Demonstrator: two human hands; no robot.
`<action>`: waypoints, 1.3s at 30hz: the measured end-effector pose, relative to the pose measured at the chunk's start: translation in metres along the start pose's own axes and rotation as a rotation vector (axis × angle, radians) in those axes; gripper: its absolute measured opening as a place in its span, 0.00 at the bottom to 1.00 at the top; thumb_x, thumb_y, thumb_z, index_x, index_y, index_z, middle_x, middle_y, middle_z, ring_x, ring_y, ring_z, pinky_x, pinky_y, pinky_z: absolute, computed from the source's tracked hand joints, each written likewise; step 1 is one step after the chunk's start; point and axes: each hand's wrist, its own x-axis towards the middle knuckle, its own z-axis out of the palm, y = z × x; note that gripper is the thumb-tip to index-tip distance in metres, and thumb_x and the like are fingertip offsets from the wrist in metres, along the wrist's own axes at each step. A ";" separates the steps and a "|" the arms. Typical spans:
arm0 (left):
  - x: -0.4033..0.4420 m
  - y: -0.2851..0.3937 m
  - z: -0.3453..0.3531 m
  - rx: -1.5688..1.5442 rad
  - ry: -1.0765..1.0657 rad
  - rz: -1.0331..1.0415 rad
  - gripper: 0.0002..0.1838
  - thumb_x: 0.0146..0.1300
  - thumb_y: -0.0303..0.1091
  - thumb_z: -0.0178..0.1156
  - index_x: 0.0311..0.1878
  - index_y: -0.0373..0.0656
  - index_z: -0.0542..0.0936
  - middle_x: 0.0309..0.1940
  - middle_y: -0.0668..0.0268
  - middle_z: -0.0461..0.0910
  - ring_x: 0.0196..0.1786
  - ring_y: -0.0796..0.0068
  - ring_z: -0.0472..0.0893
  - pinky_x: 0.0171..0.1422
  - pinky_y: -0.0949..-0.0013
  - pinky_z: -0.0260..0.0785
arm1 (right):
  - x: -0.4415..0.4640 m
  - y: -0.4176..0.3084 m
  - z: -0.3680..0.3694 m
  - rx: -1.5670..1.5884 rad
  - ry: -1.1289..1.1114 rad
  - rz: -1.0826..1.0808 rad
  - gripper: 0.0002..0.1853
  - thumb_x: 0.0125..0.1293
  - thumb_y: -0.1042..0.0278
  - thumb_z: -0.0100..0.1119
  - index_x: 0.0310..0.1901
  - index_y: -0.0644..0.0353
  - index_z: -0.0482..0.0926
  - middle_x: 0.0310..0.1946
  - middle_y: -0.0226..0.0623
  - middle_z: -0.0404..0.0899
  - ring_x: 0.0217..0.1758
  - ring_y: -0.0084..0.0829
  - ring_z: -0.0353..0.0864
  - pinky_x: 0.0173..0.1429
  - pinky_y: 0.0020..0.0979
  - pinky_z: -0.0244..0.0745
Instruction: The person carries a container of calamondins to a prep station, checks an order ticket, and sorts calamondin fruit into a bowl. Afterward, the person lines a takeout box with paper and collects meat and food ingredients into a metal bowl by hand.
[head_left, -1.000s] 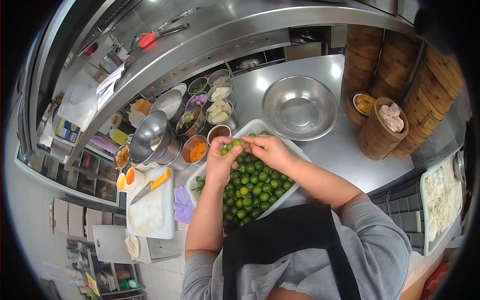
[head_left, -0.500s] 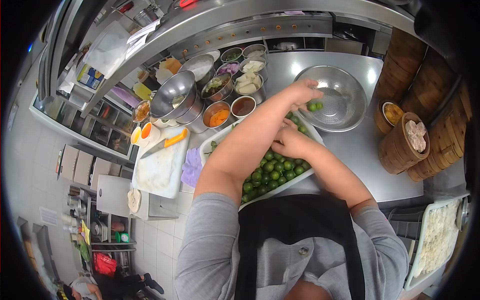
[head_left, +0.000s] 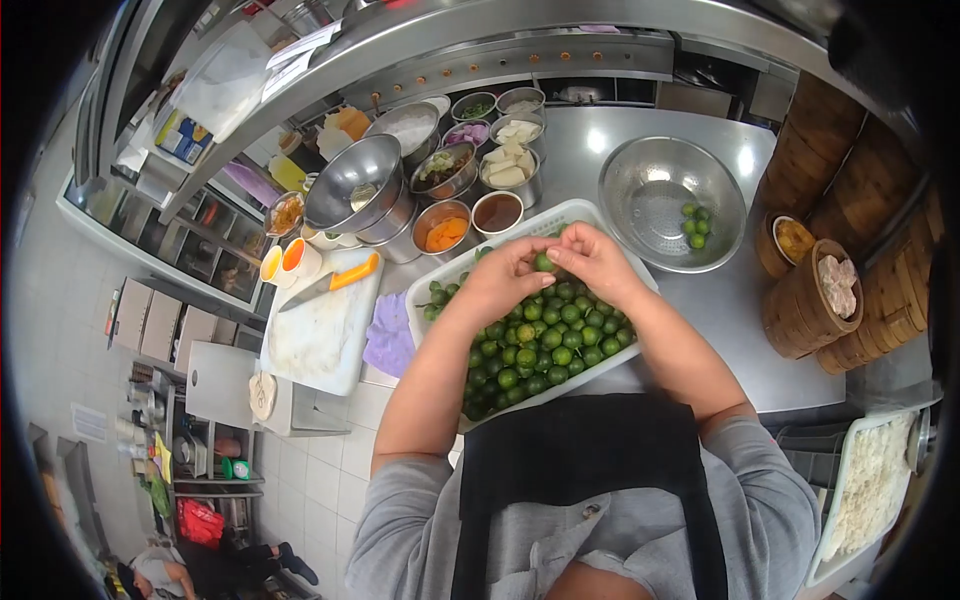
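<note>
**Over the white tray [head_left: 578,208], a single lime [head_left: 545,263] in hand**

From my far end of the feed, I see both of the person's hands meeting above the far part of the tray. The left hand [head_left: 503,283] grips the lime, thumb on the near side and fingers curled around the rest. The right hand [head_left: 597,262] comes in from the other side, its fingers bent and their tips touching the fruit; I cannot tell whether they pinch it too. The fingers hide part of the lime from me.

Below the hands, a heap of limes [head_left: 550,350] fills much of the tray. Beyond the tray's far right corner I make out a metal bowl [head_left: 640,185], with a small cluster of limes [head_left: 695,226] inside, toward its right side.

Just beyond the tray's far left edge stands a cup of brown sauce [head_left: 498,212], and next to it a pot of orange pieces [head_left: 445,234]. A purple cloth [head_left: 388,335] lies just left of the tray. Past that I have a cutting board [head_left: 318,350] with a yellow-handled knife [head_left: 352,273] on it. Well to the tray's right, a steamer basket [head_left: 795,312] holds pale pink dumplings [head_left: 837,285].
</note>
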 end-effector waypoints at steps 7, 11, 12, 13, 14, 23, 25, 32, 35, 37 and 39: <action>0.003 -0.010 0.016 -0.416 0.178 0.061 0.15 0.53 0.23 0.68 0.40 0.36 0.73 0.29 0.66 0.80 0.30 0.84 0.77 0.33 0.80 0.70 | -0.011 -0.015 0.010 0.084 0.019 -0.041 0.10 0.67 0.70 0.56 0.46 0.64 0.77 0.37 0.30 0.80 0.37 0.17 0.77 0.43 0.19 0.72; 0.004 -0.016 0.016 -0.019 0.242 0.054 0.17 0.51 0.25 0.70 0.40 0.35 0.72 0.24 0.67 0.79 0.26 0.84 0.77 0.28 0.80 0.68 | -0.012 -0.014 0.007 0.051 -0.009 -0.005 0.10 0.66 0.72 0.57 0.46 0.65 0.79 0.38 0.31 0.82 0.37 0.17 0.78 0.42 0.20 0.74; 0.004 -0.018 0.016 -0.020 0.241 0.053 0.17 0.51 0.25 0.70 0.40 0.35 0.72 0.24 0.67 0.79 0.26 0.84 0.77 0.28 0.80 0.68 | -0.012 -0.017 0.006 0.017 -0.010 0.015 0.09 0.65 0.72 0.57 0.45 0.66 0.79 0.37 0.30 0.82 0.37 0.17 0.78 0.42 0.20 0.74; 0.005 -0.019 0.015 -0.041 0.236 0.048 0.17 0.51 0.25 0.70 0.40 0.35 0.72 0.24 0.67 0.79 0.26 0.84 0.77 0.28 0.80 0.68 | -0.012 -0.016 0.008 0.023 -0.009 0.008 0.08 0.66 0.72 0.57 0.43 0.66 0.80 0.36 0.30 0.82 0.37 0.17 0.78 0.42 0.20 0.74; 0.005 -0.020 0.015 -0.062 0.230 0.042 0.17 0.51 0.25 0.70 0.40 0.36 0.72 0.24 0.67 0.79 0.26 0.84 0.77 0.28 0.81 0.68 | -0.013 -0.015 0.010 0.022 -0.008 0.009 0.08 0.66 0.72 0.57 0.43 0.66 0.80 0.36 0.30 0.82 0.37 0.17 0.78 0.42 0.20 0.74; 0.006 -0.010 0.018 -0.049 0.222 0.146 0.16 0.54 0.26 0.69 0.41 0.36 0.71 0.32 0.65 0.79 0.30 0.83 0.77 0.32 0.79 0.71 | -0.010 -0.012 0.010 -0.133 0.159 -0.038 0.07 0.59 0.80 0.53 0.38 0.63 0.80 0.35 0.29 0.81 0.38 0.20 0.77 0.43 0.22 0.72; 0.009 -0.010 0.011 -0.196 0.315 0.232 0.18 0.57 0.26 0.66 0.45 0.37 0.69 0.32 0.65 0.77 0.32 0.79 0.78 0.35 0.76 0.74 | -0.005 -0.007 0.010 -0.325 0.184 -0.233 0.09 0.58 0.81 0.52 0.37 0.61 0.80 0.36 0.30 0.80 0.40 0.22 0.76 0.42 0.22 0.71; 0.000 -0.026 -0.020 -0.417 0.407 -0.053 0.10 0.60 0.23 0.52 0.45 0.41 0.68 0.36 0.63 0.73 0.34 0.76 0.75 0.36 0.76 0.71 | -0.012 -0.014 0.034 -1.028 -0.086 -0.344 0.12 0.53 0.59 0.65 0.38 0.53 0.83 0.41 0.32 0.78 0.52 0.36 0.71 0.59 0.42 0.57; -0.003 -0.013 -0.017 -0.321 0.339 -0.126 0.10 0.62 0.28 0.56 0.46 0.41 0.70 0.36 0.64 0.74 0.33 0.79 0.74 0.30 0.78 0.68 | -0.011 -0.013 0.033 -1.134 -0.109 -0.265 0.14 0.52 0.60 0.66 0.41 0.53 0.82 0.36 0.33 0.78 0.50 0.36 0.73 0.61 0.41 0.55; -0.004 -0.008 -0.015 -0.269 0.270 -0.206 0.11 0.63 0.29 0.57 0.47 0.40 0.70 0.36 0.64 0.74 0.33 0.79 0.75 0.29 0.78 0.68 | -0.007 -0.014 0.028 -1.043 -0.147 -0.210 0.15 0.52 0.62 0.66 0.43 0.53 0.81 0.36 0.35 0.78 0.48 0.37 0.74 0.60 0.41 0.57; -0.004 -0.014 -0.008 -0.279 0.272 -0.109 0.13 0.64 0.29 0.57 0.50 0.38 0.70 0.40 0.63 0.75 0.37 0.78 0.76 0.30 0.76 0.73 | -0.007 -0.012 0.025 -0.948 -0.178 -0.156 0.17 0.52 0.64 0.65 0.45 0.53 0.80 0.35 0.37 0.78 0.47 0.38 0.75 0.60 0.41 0.58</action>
